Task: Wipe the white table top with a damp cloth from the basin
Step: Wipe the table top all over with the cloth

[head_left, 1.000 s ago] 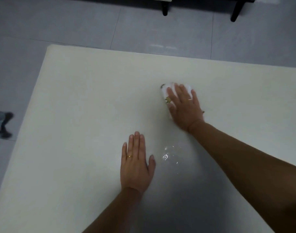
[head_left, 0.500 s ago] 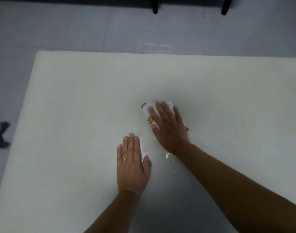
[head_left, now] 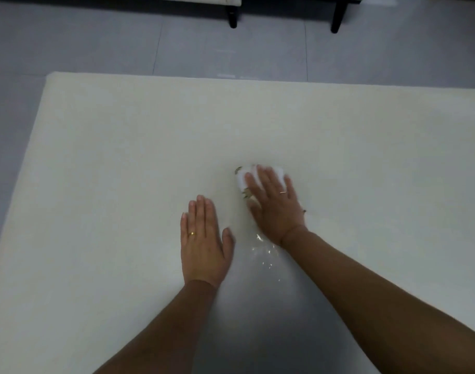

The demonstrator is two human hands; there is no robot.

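The white table top (head_left: 117, 163) fills most of the view. A small white cloth (head_left: 244, 176) with a printed pattern lies near its middle. My right hand (head_left: 274, 203) presses flat on the cloth, fingers spread over it, so only the cloth's far and left edges show. My left hand (head_left: 204, 244) lies flat on the bare table just left of it, palm down, fingers together, holding nothing. A wet shiny streak (head_left: 266, 252) glistens on the table between my two wrists. No basin is in view.
Grey floor tiles (head_left: 96, 44) lie beyond the table's far and left edges. Two dark furniture legs (head_left: 233, 18) stand on the floor at the top. Dark shapes, partly cut off, sit at the far left edge of the view.
My right hand pulled the cloth toward me and to the left, then pushed it away a little. My left hand stayed flat on the table. The wet streak has grown.
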